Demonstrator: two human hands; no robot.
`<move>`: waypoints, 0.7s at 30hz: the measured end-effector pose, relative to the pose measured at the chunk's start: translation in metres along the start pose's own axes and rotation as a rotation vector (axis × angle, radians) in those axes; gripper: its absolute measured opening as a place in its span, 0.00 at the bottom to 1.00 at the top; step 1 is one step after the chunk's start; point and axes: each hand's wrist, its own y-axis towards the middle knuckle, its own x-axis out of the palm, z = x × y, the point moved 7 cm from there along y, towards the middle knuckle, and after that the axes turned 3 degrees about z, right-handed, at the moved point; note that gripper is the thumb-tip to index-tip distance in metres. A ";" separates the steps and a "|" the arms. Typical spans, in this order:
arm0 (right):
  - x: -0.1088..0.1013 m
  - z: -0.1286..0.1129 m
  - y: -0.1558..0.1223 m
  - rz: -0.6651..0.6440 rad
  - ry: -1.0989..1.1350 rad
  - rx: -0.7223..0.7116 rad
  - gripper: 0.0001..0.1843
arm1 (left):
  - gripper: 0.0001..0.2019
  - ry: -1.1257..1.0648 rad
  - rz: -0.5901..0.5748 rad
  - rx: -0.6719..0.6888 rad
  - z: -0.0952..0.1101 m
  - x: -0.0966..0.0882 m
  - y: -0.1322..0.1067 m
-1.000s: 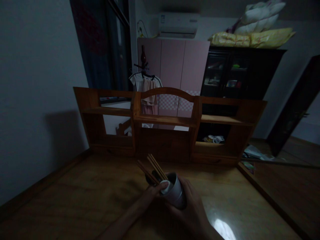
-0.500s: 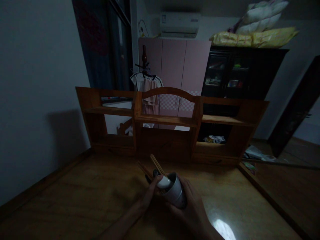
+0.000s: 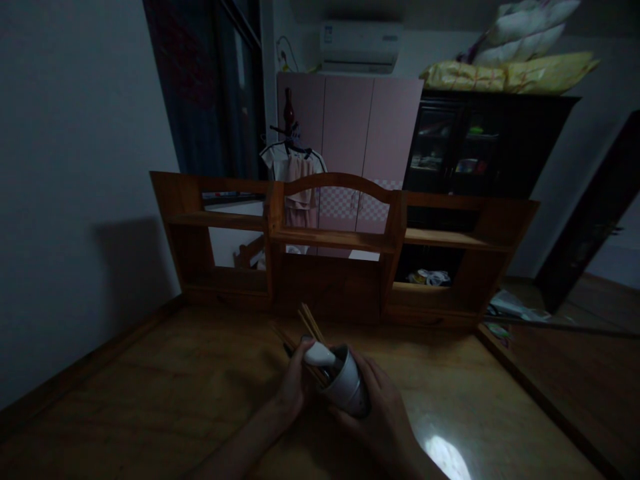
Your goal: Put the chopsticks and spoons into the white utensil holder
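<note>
A grey cylindrical cup [image 3: 349, 388] is tilted to the left above the wooden desk, and my right hand [image 3: 383, 407] is wrapped round its side. From its mouth lean several wooden chopsticks [image 3: 311, 322] and a white spoon [image 3: 320, 355]. My left hand [image 3: 293, 387] is closed at the cup's mouth, with its thumb on the spoon. More chopsticks and a dark-handled utensil pass by the left fingers; how many of these it grips I cannot tell. The left fingertips are partly hidden behind the utensils.
A wooden shelf unit [image 3: 333, 240] stands along the back of the desk [image 3: 200, 393]. A white wall [image 3: 90, 167] borders the left side, and a raised wooden edge [image 3: 530, 387] runs down the right. Light reflects off the desktop near my right forearm.
My left hand has moved slightly up and left, drawing the spoon a little farther out of the cup. The cup and my right hand have hardly moved.
</note>
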 end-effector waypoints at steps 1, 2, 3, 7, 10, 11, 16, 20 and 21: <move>0.000 0.000 0.000 -0.003 -0.008 0.003 0.47 | 0.19 -0.018 -0.018 -0.006 0.001 0.002 -0.002; 0.000 0.000 0.001 -0.009 -0.013 0.005 0.47 | 0.19 -0.035 -0.038 -0.010 0.001 0.005 -0.003; 0.001 0.000 0.001 -0.018 -0.015 0.006 0.47 | 0.18 -0.050 -0.056 -0.010 0.002 0.007 -0.004; 0.003 0.001 0.002 -0.021 -0.019 0.004 0.48 | 0.16 -0.090 -0.026 -0.009 0.004 0.007 -0.003; 0.004 0.002 0.000 -0.022 -0.049 -0.003 0.47 | 0.17 -0.097 0.042 -0.010 0.004 0.002 0.002; 0.005 0.002 0.000 -0.025 -0.060 -0.008 0.48 | 0.18 -0.096 0.051 -0.008 0.004 0.002 0.003; 0.005 0.001 -0.001 -0.025 -0.080 -0.010 0.48 | 0.22 -0.064 0.013 -0.017 0.006 0.005 0.003; 0.002 0.001 0.000 -0.005 -0.062 0.003 0.48 | 0.14 0.022 -0.080 0.026 0.007 0.008 -0.002; 0.001 0.001 0.001 -0.002 -0.056 0.009 0.47 | 0.14 0.036 -0.095 0.038 0.007 0.008 -0.003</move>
